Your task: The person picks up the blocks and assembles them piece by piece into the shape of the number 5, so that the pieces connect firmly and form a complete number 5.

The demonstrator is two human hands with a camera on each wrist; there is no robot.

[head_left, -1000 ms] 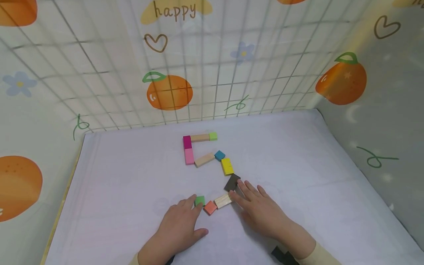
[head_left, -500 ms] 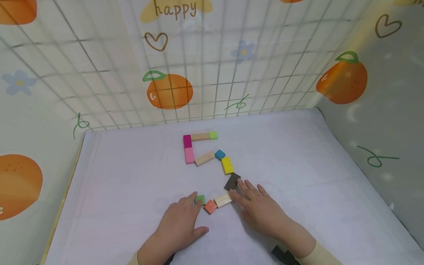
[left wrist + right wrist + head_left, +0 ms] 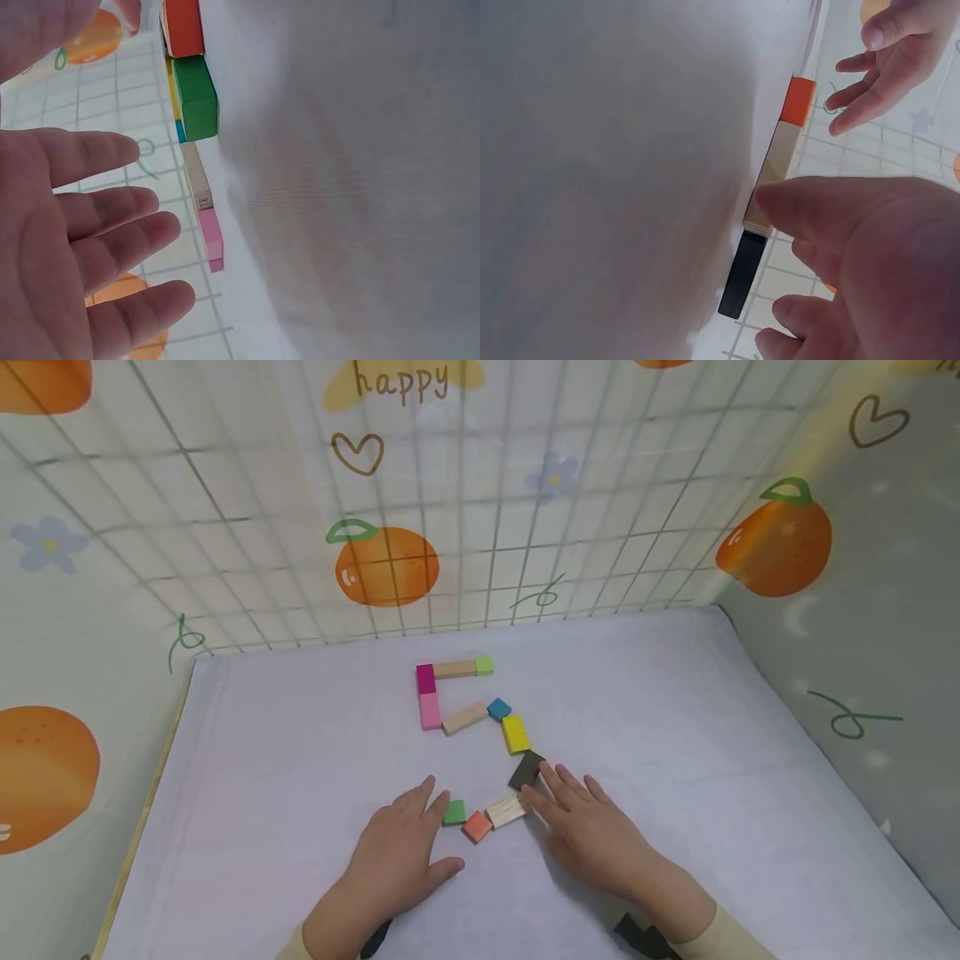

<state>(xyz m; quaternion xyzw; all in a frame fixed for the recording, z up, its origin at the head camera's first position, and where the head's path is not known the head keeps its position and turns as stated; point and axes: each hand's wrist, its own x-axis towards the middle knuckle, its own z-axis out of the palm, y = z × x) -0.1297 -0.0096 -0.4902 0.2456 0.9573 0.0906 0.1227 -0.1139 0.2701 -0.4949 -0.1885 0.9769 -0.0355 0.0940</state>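
Note:
Small coloured wooden blocks lie in a line bent like a figure 5. My left hand [image 3: 396,850] hovers beside the green block [image 3: 453,812] at the line's near end, fingers spread and holding nothing. In the left wrist view its fingers are apart from the green block [image 3: 196,97]. The orange block [image 3: 477,827] comes after it, then a plain wooden block [image 3: 507,811]. My right hand [image 3: 600,839] has its thumb on that wooden block's end, seen also in the right wrist view, and its straight fingertips reach the edge of the black block [image 3: 527,770].
Farther up the line come a yellow block [image 3: 516,734], a blue block [image 3: 498,709], a slanted wooden block [image 3: 465,718], a pink block [image 3: 431,712], a magenta block [image 3: 426,678], another wooden block [image 3: 455,669] and a lime block [image 3: 484,666]. A patterned curtain [image 3: 465,510] stands behind the white tabletop [image 3: 285,760].
My left hand has come off the green block, moving slightly left and away from it. The right hand and the blocks have stayed in place.

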